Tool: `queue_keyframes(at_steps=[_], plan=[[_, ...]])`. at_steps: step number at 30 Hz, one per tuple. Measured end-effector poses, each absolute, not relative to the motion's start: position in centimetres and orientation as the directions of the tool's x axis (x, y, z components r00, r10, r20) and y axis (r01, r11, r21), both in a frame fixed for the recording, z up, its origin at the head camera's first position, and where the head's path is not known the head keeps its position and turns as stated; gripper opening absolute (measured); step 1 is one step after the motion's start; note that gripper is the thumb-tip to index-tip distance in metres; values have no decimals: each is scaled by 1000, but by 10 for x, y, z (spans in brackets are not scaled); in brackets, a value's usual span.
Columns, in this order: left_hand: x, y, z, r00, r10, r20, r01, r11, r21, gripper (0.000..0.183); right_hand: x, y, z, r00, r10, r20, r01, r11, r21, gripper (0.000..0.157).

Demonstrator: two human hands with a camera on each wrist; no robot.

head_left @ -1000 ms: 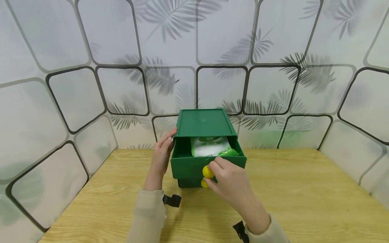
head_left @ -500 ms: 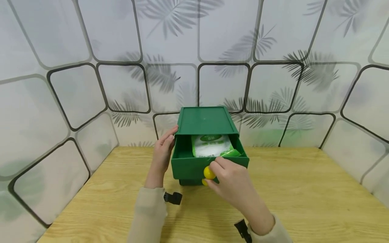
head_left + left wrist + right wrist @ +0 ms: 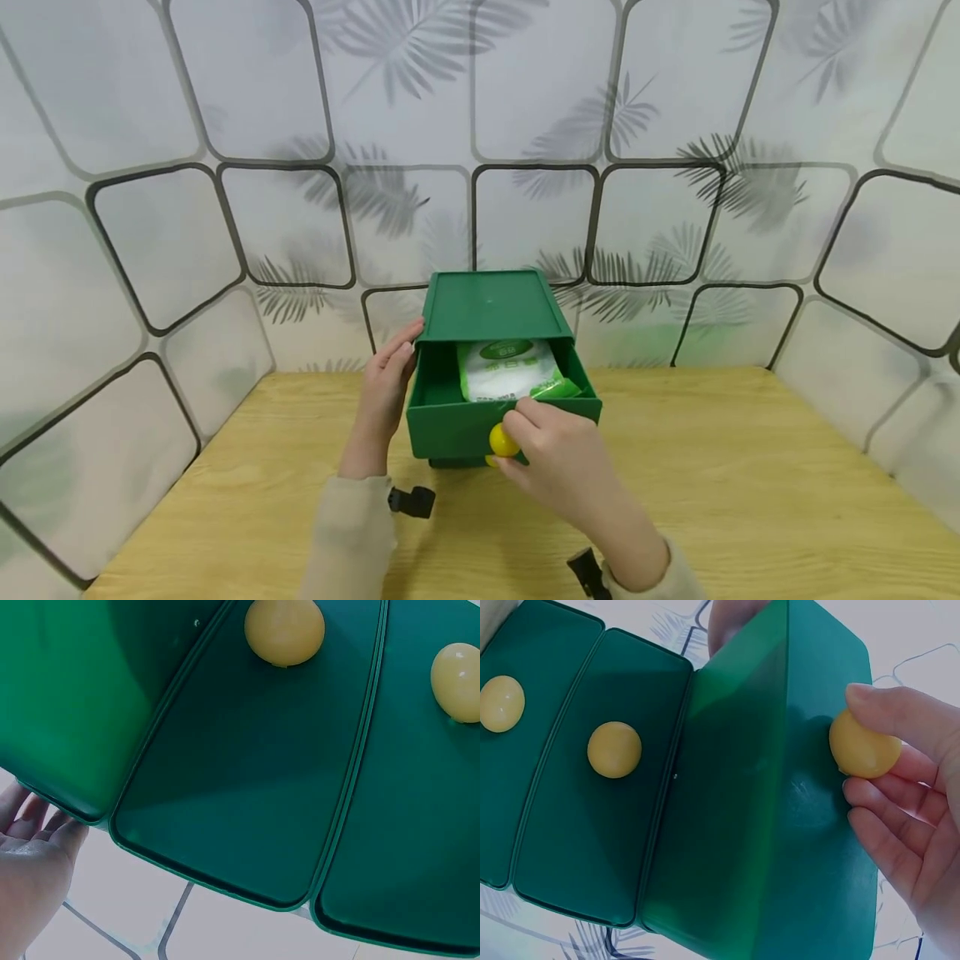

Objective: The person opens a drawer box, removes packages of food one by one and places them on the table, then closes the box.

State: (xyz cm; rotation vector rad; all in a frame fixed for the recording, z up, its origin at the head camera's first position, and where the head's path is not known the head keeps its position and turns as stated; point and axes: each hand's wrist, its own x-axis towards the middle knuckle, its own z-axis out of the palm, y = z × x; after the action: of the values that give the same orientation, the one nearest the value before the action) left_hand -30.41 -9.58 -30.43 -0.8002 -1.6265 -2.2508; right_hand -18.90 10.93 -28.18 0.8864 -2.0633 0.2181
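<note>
A green drawer cabinet [image 3: 495, 304] stands on the table with its top drawer [image 3: 448, 432] pulled out. Thumb and fingers of my right hand [image 3: 558, 454] pinch the round yellow knob [image 3: 503, 441] on that drawer's front; the right wrist view shows this grip on the knob [image 3: 864, 746] up close. A white and green plastic packet [image 3: 506, 371], printed on top, lies inside the drawer. My left hand [image 3: 384, 392] rests along the cabinet's left side, fingers fairly straight, near the top edge. In the left wrist view its fingers [image 3: 34, 821] lie beside the drawer.
Below the pulled drawer are further drawer fronts [image 3: 240, 765], flush and closed, with yellow knobs [image 3: 285, 631] of their own. The wooden table [image 3: 720, 483] spreads to both sides. A patterned curtain [image 3: 540, 208] hangs behind and around it.
The top drawer has slid farther out toward me with the right hand on its knob, and more of the packet shows. The left hand stays against the cabinet's side.
</note>
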Motion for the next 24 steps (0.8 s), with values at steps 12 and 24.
queue_keyframes(at_steps=[12,24], plan=[[-306,-93,-303,-805,114,582,515,-353,781,39,-184,111,-277,-366,-539,759,-666,721,190,35],[-308,-94,-305,-807,105,581,513,-362,778,39,-179,110,-275,-378,-562,736,-686,703,184,34]])
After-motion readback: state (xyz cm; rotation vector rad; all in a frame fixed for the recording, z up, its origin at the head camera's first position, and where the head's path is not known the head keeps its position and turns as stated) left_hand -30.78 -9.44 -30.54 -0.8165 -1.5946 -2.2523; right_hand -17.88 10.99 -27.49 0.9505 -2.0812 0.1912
